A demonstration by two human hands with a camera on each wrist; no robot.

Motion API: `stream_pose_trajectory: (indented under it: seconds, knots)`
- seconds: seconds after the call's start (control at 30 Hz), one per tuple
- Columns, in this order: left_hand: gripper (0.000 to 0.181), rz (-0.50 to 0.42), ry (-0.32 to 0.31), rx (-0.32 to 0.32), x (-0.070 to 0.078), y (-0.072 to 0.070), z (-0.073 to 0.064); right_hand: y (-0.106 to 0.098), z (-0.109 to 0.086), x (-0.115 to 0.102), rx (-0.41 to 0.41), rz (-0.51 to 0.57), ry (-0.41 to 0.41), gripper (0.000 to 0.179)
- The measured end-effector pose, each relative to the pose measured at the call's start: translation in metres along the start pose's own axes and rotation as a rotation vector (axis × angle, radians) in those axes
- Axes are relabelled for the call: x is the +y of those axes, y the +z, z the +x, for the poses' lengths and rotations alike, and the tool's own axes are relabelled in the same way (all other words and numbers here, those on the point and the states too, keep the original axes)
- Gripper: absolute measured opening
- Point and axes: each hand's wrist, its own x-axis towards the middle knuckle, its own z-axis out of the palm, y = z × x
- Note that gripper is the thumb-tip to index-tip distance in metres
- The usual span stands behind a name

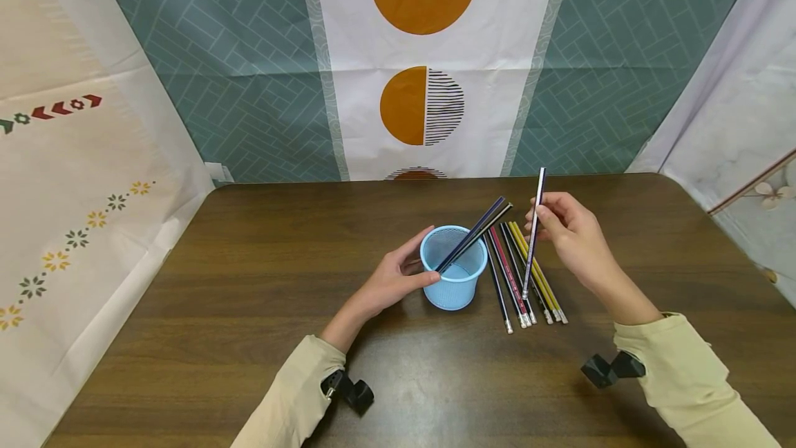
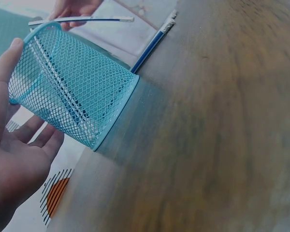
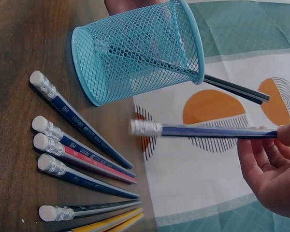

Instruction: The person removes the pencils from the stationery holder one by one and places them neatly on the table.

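A light blue mesh pencil cup [image 1: 452,294] stands upright on the table. My left hand [image 1: 393,275] holds it from the left, thumb at the near rim and fingers round the far side. A few dark pencils [image 3: 234,90] lean inside the cup, their upper ends past the rim. To the right of the cup, my right hand [image 1: 575,235] pinches a blue pencil [image 3: 208,131] near its upper end. That pencil hangs almost upright, its white eraser end down, above a row of pencils. The row includes dark blue, red, black and yellow pencils [image 1: 539,281], eraser ends towards me.
The brown wooden table [image 1: 249,310] has its far edge against a teal and white patterned cloth [image 1: 242,61]. Pale cloths hang at the left and right sides. A black wrist camera [image 1: 349,393] sits on the left sleeve, another [image 1: 612,370] on the right.
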Motion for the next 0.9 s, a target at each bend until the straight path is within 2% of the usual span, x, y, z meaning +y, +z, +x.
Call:
stream_pose_trajectory:
  seconds: [0.33, 0.9]
  knots:
    - [0.071, -0.006, -0.019, 0.007, 0.000, 0.000, 0.001, -0.001, 0.001, 0.006, 0.012, 0.006, 0.019, 0.023]
    - [0.073, 0.004, -0.015, 0.007, 0.000, 0.000, 0.000, -0.006, 0.003, 0.012, 0.017, -0.148, 0.057, 0.024]
